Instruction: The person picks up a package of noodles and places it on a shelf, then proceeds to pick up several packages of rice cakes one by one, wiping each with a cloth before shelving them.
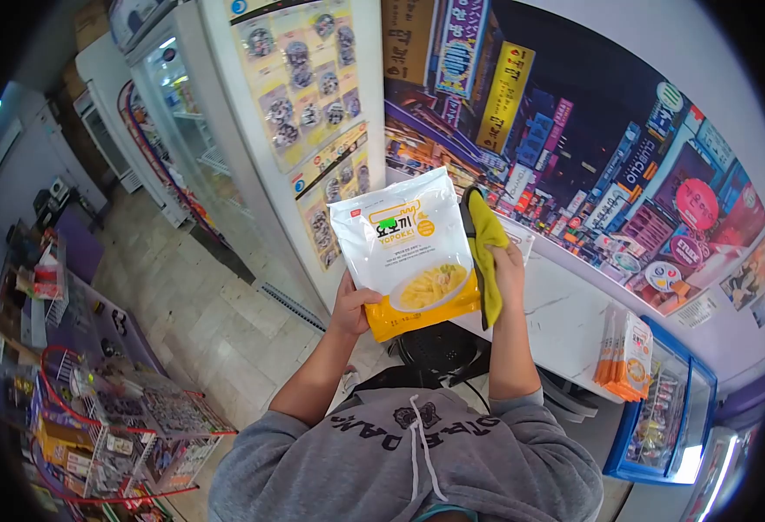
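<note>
A white and yellow Yopokki food pouch (pixel 404 252) is held up in front of my chest, its printed front facing me. My left hand (pixel 352 304) grips its lower left edge, thumb laid over the front. On the other side, my right hand (pixel 506 270) is closed on a yellow-green cloth (pixel 487 244) with a dark edge. The cloth hangs along the pouch's right side and overlaps it in this view.
A white marbled counter (pixel 552 317) runs to the right, with a row of orange and white pouches (pixel 624 355) standing on it. Beyond them is a blue-framed freezer (pixel 665 400). Wire racks (pixel 139 418) stand at lower left, and a glass-door fridge (pixel 178 96) at upper left.
</note>
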Tool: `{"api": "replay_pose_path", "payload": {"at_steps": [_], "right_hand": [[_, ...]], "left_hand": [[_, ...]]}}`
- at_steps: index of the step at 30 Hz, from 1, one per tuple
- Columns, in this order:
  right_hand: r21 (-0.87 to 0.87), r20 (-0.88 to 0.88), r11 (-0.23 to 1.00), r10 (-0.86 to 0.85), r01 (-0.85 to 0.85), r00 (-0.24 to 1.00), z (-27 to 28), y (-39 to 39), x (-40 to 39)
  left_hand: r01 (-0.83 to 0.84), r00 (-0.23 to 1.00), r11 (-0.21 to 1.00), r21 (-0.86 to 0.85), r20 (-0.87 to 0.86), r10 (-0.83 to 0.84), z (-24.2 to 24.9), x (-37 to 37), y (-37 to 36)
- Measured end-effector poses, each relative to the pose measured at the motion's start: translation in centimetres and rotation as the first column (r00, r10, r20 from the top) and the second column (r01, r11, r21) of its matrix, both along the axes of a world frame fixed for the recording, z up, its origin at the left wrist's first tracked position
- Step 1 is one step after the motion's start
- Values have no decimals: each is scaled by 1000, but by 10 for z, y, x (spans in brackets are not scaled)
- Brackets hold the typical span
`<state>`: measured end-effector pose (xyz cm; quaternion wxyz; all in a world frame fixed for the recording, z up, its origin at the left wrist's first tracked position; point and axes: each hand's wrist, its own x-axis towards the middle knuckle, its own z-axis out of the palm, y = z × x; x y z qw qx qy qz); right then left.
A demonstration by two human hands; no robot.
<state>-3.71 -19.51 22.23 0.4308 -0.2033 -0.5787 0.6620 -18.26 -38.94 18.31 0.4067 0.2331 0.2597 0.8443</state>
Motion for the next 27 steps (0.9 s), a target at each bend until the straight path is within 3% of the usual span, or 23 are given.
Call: {"api": "replay_pose_path", "payload": {"at_steps": [1,6,7,9,11,12,14,16,17,19,20,25,27], "right_hand": [[-203,-92,975,71,-88,993,4,-5,2],[-234,-164,954,150,-186,975,2,-26,-8],[-233,-160,951,168,-203,973,-5,-28,-13],[115,-167,938,343,-327,924,-42,-27,-34],[-338,-172,777,504,-531,847,-110,-35,-93],[-342,-165,765,522,-545,837,-112,-60,-101],[-373,-279,780,422,-502,863,-107,-132,-106],[-401,-395,784,319,-475,861,-86,-187,-115],[-401,-396,768,346,-499,851,-66,-197,-119],[-557,-304,540,575,-631,760,-29,-202,-127],[-483,-237,560,656,-673,717,-22,-203,-143],[-535,-369,393,688,-748,625,-40,-288,-205],[-548,-431,306,694,-778,576,-53,-324,-236]], "left_hand": [[-4,1000,1000,25,-4,4,3,1,-7],[-45,998,995,84,-42,49,16,5,-37],[-79,997,997,6,0,79,22,6,-41],[-128,990,989,-74,45,132,24,4,-46],[-272,962,937,-218,-25,273,17,-3,-50],[-291,955,931,-219,-18,295,10,-8,-55],[-378,915,863,-334,9,404,-2,-24,-73],[-396,910,855,-336,-22,413,-6,-44,-105],[-386,917,854,-348,-42,397,-9,-52,-123],[-357,932,841,-406,-96,350,-25,-69,-155],[-304,953,835,-458,-146,267,-26,-75,-170],[-423,905,815,-395,-147,399,-4,-103,-238],[-607,789,659,-443,-236,568,-2,-133,-282]]}}
